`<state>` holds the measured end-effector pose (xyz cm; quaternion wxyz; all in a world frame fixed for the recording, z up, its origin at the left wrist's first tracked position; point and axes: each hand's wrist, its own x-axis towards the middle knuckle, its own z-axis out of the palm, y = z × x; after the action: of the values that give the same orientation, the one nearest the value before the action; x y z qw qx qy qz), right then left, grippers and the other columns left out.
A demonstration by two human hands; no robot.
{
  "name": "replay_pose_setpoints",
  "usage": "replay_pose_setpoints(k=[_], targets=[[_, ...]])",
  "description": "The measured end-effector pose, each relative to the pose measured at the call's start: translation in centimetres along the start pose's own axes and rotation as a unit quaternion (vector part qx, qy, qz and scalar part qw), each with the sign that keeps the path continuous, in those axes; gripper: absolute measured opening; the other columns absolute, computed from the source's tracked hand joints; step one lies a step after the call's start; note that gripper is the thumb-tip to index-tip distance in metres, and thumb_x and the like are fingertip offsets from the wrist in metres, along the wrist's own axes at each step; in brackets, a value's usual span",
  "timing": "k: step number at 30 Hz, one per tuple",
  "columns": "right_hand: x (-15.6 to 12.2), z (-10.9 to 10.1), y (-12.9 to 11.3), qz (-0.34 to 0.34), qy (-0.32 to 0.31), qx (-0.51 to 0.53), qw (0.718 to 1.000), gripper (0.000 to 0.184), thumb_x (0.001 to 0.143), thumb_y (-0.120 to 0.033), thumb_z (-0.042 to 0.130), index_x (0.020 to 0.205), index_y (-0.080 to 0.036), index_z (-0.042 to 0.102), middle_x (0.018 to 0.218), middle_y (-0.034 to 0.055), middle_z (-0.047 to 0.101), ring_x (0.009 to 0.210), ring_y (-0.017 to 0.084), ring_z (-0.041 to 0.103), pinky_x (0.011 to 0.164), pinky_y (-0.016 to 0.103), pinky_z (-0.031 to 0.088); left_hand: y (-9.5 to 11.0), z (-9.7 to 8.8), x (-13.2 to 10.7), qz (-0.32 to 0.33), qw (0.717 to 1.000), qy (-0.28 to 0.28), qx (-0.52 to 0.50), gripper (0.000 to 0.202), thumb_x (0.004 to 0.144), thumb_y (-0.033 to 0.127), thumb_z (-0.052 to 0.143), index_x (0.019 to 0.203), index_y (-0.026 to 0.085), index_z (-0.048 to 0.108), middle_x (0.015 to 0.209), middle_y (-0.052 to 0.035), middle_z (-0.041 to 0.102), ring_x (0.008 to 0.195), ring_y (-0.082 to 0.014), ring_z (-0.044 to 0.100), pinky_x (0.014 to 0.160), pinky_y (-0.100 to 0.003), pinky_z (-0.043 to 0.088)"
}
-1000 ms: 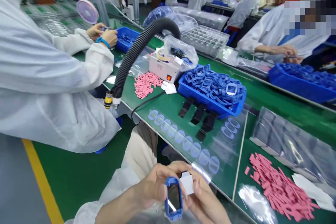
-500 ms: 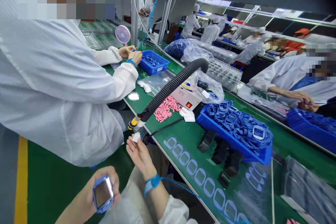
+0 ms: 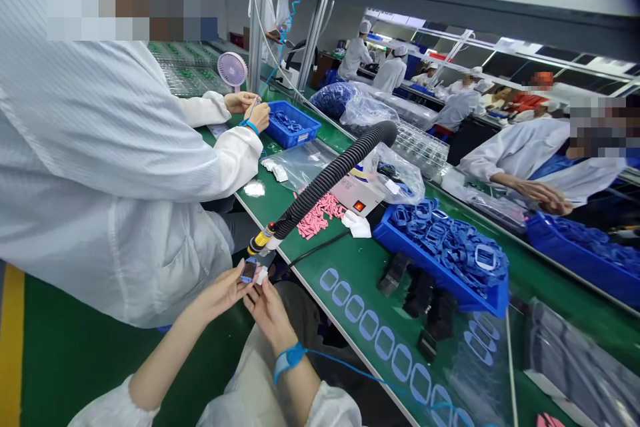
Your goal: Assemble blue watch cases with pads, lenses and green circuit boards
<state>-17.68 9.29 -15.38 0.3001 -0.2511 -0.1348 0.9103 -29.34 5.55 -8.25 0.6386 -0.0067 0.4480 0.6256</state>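
Note:
My left hand (image 3: 224,291) is closed around a small blue-framed piece with a dark, watch-like screen (image 3: 249,271). It holds this piece just below the nozzle (image 3: 261,239) of a black corrugated hose (image 3: 330,180). Close beside it, my right hand (image 3: 270,312) pinches a small white wipe (image 3: 262,275), which is next to the screen's edge; whether they touch I cannot tell. A blue wrist strap (image 3: 289,359) with a cord circles my right wrist.
On the green bench lie pink strips (image 3: 320,215), a white box with a red switch (image 3: 357,193), a blue bin of blue frames (image 3: 383,233), black blocks (image 3: 419,290) and a row of pale rings (image 3: 369,324). A co-worker in white (image 3: 115,213) sits close at left.
My left hand has brought the blue-framed screen piece up from the lower left to the nozzle, beside my right hand. The right hand stays near the nozzle with the white wipe.

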Motion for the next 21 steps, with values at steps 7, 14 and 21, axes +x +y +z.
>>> replay_pose_setpoints(k=[7,14,21], targets=[[1.2,4.6,-0.9,0.001,-0.046,-0.011,0.999,0.025,0.092,-0.034,0.055,0.103,-0.012,0.061,0.094,0.0035,0.066,0.074,0.011,0.063,0.063,0.025,0.053,0.8,-3.6,-4.2,0.011,0.999,0.025,0.027,0.015,0.085,0.004,0.054,0.087,0.008,0.069,0.08,-0.0084,0.077,0.071,-0.0152,0.073,0.069,-0.02,0.06],[-2.6,5.0,0.5,0.026,-0.023,-0.023,0.999,0.025,0.087,-0.034,0.063,0.099,-0.012,0.064,0.092,0.0041,0.068,0.07,0.009,0.062,0.058,0.02,0.048,2.5,-4.1,-4.1,0.091,0.99,0.102,0.021,0.034,0.09,0.01,0.051,0.122,0.019,0.057,0.085,0.0015,0.078,0.082,-0.0109,0.073,0.071,-0.012,0.057],[-12.8,3.7,-0.7,0.021,0.01,-0.023,0.999,0.032,0.073,-0.038,0.076,0.096,-0.017,0.07,0.088,0.0062,0.068,0.068,0.011,0.06,0.059,0.02,0.046,-2.6,2.4,-3.7,0.002,0.998,0.025,0.062,0.014,0.086,0.011,0.058,0.094,0.009,0.069,0.09,-0.009,0.077,0.08,-0.0144,0.073,0.072,-0.019,0.058]])
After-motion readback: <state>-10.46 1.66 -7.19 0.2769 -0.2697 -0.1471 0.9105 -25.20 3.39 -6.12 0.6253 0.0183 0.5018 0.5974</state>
